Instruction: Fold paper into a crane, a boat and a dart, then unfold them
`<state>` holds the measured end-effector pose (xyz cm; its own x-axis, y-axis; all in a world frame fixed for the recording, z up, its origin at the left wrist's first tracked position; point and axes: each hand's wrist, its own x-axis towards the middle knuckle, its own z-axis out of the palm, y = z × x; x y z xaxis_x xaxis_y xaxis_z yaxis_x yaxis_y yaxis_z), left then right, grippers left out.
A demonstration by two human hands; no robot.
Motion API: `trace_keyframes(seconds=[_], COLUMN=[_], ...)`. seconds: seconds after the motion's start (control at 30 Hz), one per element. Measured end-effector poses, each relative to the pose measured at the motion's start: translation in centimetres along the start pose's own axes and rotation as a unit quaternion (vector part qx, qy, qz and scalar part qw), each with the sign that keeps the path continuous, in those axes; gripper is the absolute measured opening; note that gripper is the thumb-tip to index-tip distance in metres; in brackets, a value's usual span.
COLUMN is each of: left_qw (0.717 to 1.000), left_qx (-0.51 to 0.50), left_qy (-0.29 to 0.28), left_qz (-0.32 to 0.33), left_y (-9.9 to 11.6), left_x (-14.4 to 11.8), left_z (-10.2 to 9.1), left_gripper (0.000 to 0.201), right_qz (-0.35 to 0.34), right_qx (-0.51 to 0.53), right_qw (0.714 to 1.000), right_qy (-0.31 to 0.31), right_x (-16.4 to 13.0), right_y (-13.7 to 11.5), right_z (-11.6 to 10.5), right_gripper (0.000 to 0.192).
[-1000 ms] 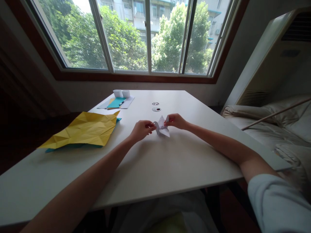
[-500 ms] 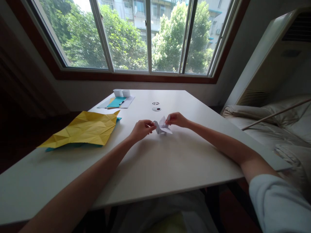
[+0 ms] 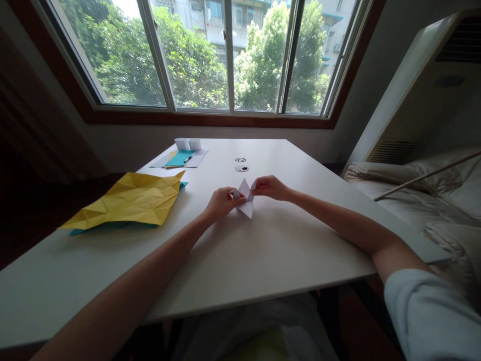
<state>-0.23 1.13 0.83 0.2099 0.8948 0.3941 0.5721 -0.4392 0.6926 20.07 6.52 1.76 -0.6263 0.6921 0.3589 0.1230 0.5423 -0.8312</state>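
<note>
Your left hand [image 3: 222,201] and right hand [image 3: 269,186] both pinch the folded white paper [image 3: 244,199]; it bears no readable writing.

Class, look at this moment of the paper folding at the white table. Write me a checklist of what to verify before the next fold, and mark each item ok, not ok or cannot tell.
1. Both hands on the piece: left hand and right hand each pinch the white folded paper: ok.
2. Paper near the table for support: its lower tip is at the surface; contact: cannot tell.
3. Bare table around the piece: ok.
4. Yellow creased sheet apart from the hands: ok.
5. Creases sharp and aligned: too small to see: cannot tell.
</note>
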Motion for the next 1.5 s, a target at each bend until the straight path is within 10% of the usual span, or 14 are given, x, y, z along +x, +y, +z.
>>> trace_keyframes(seconds=[0.4, 0.93, 1.5], left_qw=[0.999, 0.943, 0.971], left_qx=[-0.036, -0.278, -0.191], left_qy=[-0.009, -0.040, -0.038], left_qz=[-0.033, -0.177, -0.138], left_y=[0.0, 0.8, 0.0], left_x=[0.0, 0.0, 0.5], left_z=[0.1, -1.0, -0.3], left_gripper=[0.032, 0.049, 0.047], right_qz=[0.020, -0.022, 0.221], right_qx=[0.051, -0.170, -0.304], right_qw=[0.998, 0.984, 0.889], right_qy=[0.003, 0.038, 0.260], right_x=[0.2, -0.5, -1.6], right_y=[0.8, -0.2, 8.4], right_z=[-0.5, 0.5, -19.2], right_gripper=[0.033, 0.028, 0.032])
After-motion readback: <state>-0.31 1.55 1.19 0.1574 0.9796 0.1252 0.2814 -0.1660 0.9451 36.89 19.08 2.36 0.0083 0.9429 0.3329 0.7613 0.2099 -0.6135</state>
